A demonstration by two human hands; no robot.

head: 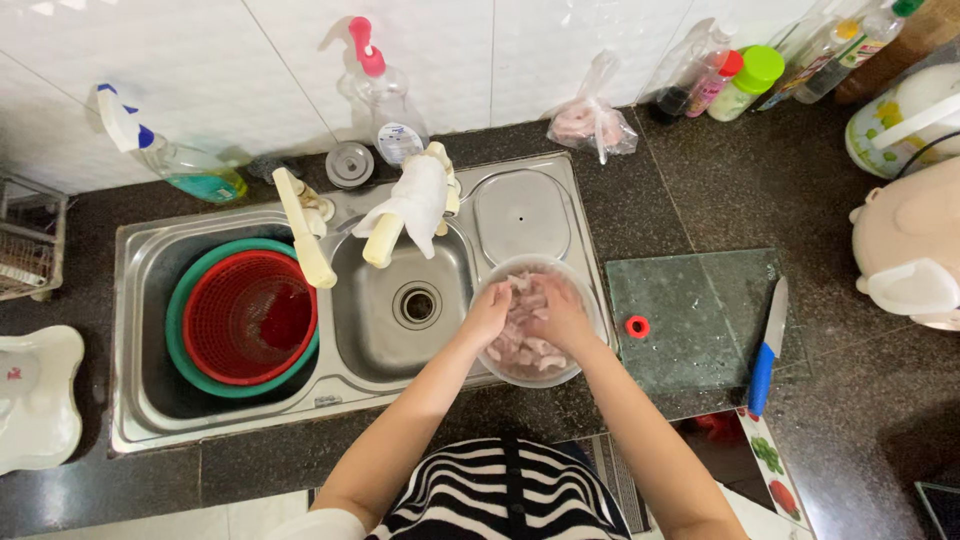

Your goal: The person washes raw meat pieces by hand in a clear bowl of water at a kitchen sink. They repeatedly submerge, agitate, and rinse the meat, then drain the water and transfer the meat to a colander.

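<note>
The sink's middle basin (400,300) is lying open beside the bowl (590,300); the faucet (395,225) is overhanging its rear, the red colander (250,315) filling the left basin, the knife (768,350) edging the cutting board (700,310).

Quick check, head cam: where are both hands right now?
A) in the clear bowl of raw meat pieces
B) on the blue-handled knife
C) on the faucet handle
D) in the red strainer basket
A: the left hand and right hand are both down in the clear bowl on the pale meat pieces, while the knife lies untouched at the edge of the cutting board.
</note>
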